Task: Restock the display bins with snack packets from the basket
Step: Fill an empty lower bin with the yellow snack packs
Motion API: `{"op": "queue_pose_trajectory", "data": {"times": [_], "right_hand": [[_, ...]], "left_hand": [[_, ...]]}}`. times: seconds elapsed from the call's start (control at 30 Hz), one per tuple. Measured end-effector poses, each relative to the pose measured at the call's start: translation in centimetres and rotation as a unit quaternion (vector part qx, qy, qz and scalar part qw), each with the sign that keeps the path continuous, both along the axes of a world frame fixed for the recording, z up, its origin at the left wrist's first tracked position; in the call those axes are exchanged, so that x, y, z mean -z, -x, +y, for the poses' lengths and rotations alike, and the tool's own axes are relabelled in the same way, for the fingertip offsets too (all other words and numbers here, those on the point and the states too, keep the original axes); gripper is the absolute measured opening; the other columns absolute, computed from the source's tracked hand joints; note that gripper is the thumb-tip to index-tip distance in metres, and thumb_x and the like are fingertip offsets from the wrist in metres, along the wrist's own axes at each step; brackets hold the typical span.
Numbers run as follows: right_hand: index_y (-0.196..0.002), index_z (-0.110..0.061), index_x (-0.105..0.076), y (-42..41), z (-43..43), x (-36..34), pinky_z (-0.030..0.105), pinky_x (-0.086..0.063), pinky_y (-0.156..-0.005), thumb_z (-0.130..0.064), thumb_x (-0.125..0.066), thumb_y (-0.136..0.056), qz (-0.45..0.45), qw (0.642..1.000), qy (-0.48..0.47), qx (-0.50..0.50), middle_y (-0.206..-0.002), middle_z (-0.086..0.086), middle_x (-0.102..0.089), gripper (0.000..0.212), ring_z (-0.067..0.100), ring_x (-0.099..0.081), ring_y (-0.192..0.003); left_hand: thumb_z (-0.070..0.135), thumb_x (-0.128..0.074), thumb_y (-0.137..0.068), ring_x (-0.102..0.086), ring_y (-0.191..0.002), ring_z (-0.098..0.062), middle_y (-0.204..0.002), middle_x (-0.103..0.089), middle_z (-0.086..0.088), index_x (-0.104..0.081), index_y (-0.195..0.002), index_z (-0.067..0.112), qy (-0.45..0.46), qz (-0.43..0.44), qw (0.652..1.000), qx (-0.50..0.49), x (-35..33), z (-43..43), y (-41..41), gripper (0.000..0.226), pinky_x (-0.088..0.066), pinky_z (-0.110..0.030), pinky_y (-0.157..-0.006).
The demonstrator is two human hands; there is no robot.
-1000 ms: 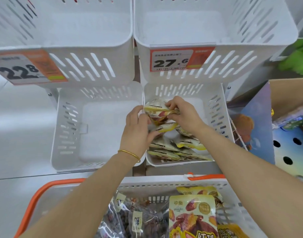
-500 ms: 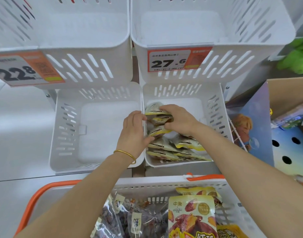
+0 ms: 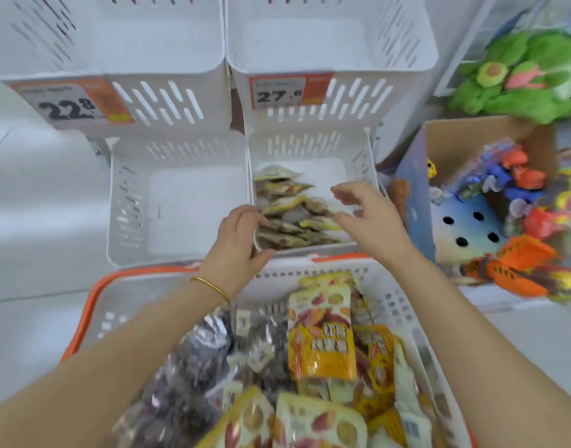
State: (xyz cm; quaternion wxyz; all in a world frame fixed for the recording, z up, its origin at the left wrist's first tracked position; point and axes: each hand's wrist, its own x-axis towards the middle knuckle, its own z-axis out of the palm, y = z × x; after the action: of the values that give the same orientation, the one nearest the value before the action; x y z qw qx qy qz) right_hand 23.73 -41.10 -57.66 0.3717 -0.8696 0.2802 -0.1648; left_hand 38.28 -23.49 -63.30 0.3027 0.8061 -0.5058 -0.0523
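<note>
Both hands at lower right bin (image 3: pixel 310 145) of snack packets (image 3: pixel 287 205).
With left hand (image 3: pixel 237 244) curled at front-left corner, grip unclear; right hand (image 3: pixel 368 218) loosely spread, holding nothing.

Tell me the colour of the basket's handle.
Orange; the basket handle shows clearly in the head view.

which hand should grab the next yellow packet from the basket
Right: the right hand hangs open and empty over the bin, while the left hand touches the stacked packets in it.
</note>
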Motion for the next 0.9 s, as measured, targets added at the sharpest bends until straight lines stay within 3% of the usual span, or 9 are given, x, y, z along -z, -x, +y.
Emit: {"op": "queue_pose_trajectory", "data": {"times": [0.1, 0.2, 0.27, 0.37, 0.47, 0.57, 0.7, 0.83, 0.9], "right_hand": [[-0.107, -0.012, -0.066, 4.5, 3.0, -0.4, 0.026, -0.046, -0.085, -0.006, -0.060, -0.087, 0.080, 0.996, -0.017, -0.020, -0.099, 0.000, -0.063, 0.022, 0.013, -0.058, -0.091], [-0.101, -0.012, -0.064, 7.2, 5.4, 0.8, 0.035, -0.048, -0.082, -0.022, -0.061, -0.088, 0.276, 0.959, 0.051, -0.027, -0.104, 0.005, -0.065, 0.016, 0.023, -0.059, -0.096], [-0.109, -0.011, -0.053, 7.9, 7.3, 1.6, 0.035, -0.045, -0.073, -0.034, -0.059, -0.090, 0.315, 0.948, 0.049, 0.021, -0.106, 0.008, -0.063, 0.031, 0.028, -0.058, -0.098], [-0.128, -0.011, -0.035, 8.3, 10.3, 3.2, 0.036, -0.047, -0.070, -0.046, -0.062, -0.086, 0.308, 0.948, 0.045, 0.072, -0.104, 0.007, -0.064, 0.061, 0.029, -0.063, -0.095], [-0.134, -0.008, -0.031, 8.6, 11.2, 3.8, 0.036, -0.049, -0.069, -0.038, -0.071, -0.081, 0.295, 0.948, 0.059, 0.101, -0.105, 0.008, -0.065, 0.072, 0.029, -0.064, -0.095], [-0.124, -0.006, -0.051, 8.8, 10.2, 2.7, 0.036, -0.049, -0.086, -0.018, -0.075, -0.079, 0.237, 0.962, -0.097, 0.098, -0.106, 0.007, -0.063, 0.053, 0.027, -0.061, -0.102], [-0.111, -0.002, -0.063, 9.5, 9.6, 2.2, 0.017, -0.046, -0.068, 0.001, -0.072, -0.078, 0.109, 0.957, -0.254, 0.086, -0.080, -0.007, -0.054, 0.034, 0.013, -0.057, -0.084], [-0.087, -0.015, -0.061, 9.0, 9.3, 1.9, 0.014, -0.048, -0.062, 0.004, -0.069, -0.080, 0.024, 0.946, -0.320, 0.056, -0.075, -0.006, -0.057, 0.022, 0.003, -0.055, -0.069], [-0.077, -0.017, -0.063, 8.7, 9.1, 1.7, 0.021, -0.054, -0.066, 0.000, -0.064, -0.086, 0.021, 0.939, -0.340, 0.056, -0.071, -0.005, -0.063, 0.019, 0.005, -0.062, -0.062]], "left_hand": [[0.038, -0.054, -0.076, -0.040, -0.119, -0.024, -0.124, -0.048, -0.019, -0.054, -0.111, 0.002, -0.024, -0.009, 0.998, 0.057, -0.5, 2.6, 3.0, 0.050, -0.037, -0.032, -0.097], [0.020, -0.068, -0.079, -0.041, -0.124, -0.029, -0.131, -0.043, -0.017, -0.052, -0.117, 0.003, -0.067, 0.009, 0.994, 0.087, -1.2, 4.5, 5.3, 0.044, -0.032, -0.034, -0.103], [0.014, -0.071, -0.080, -0.040, -0.126, -0.030, -0.134, -0.040, -0.015, -0.051, -0.121, 0.004, -0.083, 0.016, 0.990, 0.109, -1.5, 5.4, 6.4, 0.046, -0.031, -0.033, -0.104], [0.018, -0.067, -0.084, -0.040, -0.124, -0.021, -0.133, -0.040, -0.008, -0.048, -0.124, 0.010, -0.092, 0.041, 0.990, 0.095, -1.8, 6.2, 8.1, 0.045, -0.032, -0.026, -0.101], [0.022, -0.064, -0.086, -0.042, -0.121, -0.019, -0.130, -0.039, -0.004, -0.046, -0.126, 0.012, -0.112, 0.102, 0.987, 0.061, -1.7, 6.6, 9.1, 0.044, -0.039, -0.029, -0.099], [0.029, -0.062, -0.088, -0.043, -0.123, -0.020, -0.134, -0.036, -0.005, -0.040, -0.132, 0.014, -0.148, 0.171, 0.974, 0.014, -1.8, 6.6, 9.6, 0.051, -0.042, -0.034, -0.099], [0.034, -0.063, -0.086, -0.045, -0.126, -0.021, -0.140, -0.041, -0.007, -0.028, -0.140, 0.011, -0.139, 0.268, 0.953, -0.022, -2.0, 6.3, 9.9, 0.069, -0.041, -0.030, -0.098], [0.037, -0.074, -0.074, -0.062, -0.097, -0.020, -0.114, -0.061, -0.004, -0.037, -0.123, 0.020, -0.083, 0.427, 0.898, -0.065, -2.3, 5.8, 9.2, 0.064, -0.051, -0.039, -0.082], [0.038, -0.085, -0.060, -0.065, -0.092, -0.022, -0.108, -0.066, -0.005, -0.048, -0.112, 0.020, -0.042, 0.467, 0.878, -0.100, -2.1, 5.7, 8.4, 0.066, -0.051, -0.048, -0.088]]}}
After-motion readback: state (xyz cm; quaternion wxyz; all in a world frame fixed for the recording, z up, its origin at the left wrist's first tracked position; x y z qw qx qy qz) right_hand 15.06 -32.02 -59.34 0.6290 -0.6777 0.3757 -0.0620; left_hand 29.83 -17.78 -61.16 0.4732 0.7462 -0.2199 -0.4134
